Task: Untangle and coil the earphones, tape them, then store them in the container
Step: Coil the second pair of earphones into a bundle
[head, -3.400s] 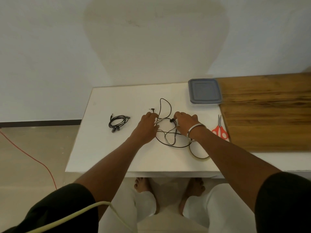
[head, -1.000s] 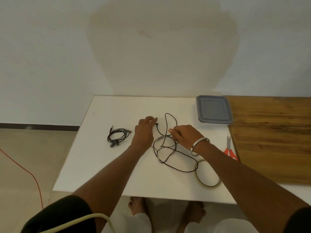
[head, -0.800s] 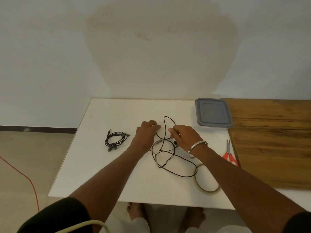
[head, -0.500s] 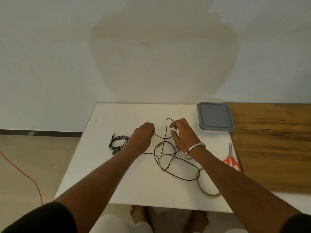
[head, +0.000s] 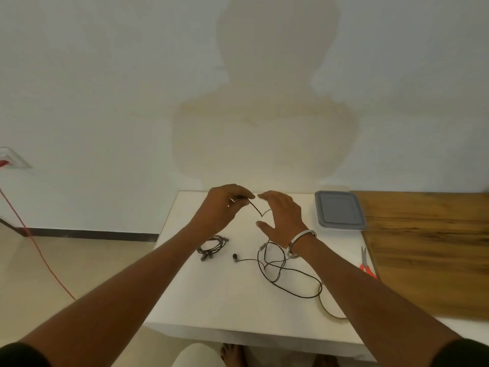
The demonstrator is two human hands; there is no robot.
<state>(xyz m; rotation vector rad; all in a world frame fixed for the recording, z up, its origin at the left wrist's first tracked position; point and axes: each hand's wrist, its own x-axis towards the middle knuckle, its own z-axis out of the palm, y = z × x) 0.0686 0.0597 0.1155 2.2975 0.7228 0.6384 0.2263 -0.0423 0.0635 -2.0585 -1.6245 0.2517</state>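
Observation:
Black earphones [head: 277,268] lie loosely tangled on the white table [head: 238,295], one earbud off to the left. My left hand [head: 225,207] is raised above the table and pinches the plug end of the cable. The wire runs from there in a V to my right hand [head: 280,218], whose fingers are spread and relaxed with the cable passing behind them. A second pair of earphones [head: 211,246], coiled, lies under my left wrist. A tape roll [head: 326,311] lies near the front, partly hidden by my right forearm. The grey lidded container [head: 338,210] stands at the back right.
Red-handled scissors [head: 366,263] lie at the table's right edge beside a wooden top [head: 434,250]. A red cable [head: 34,242] runs across the floor on the left. The wall stands directly behind the table.
Both hands have risen off the table, lifting one end of the cable. The left hand now pinches the plug end. The camera has tilted upward.

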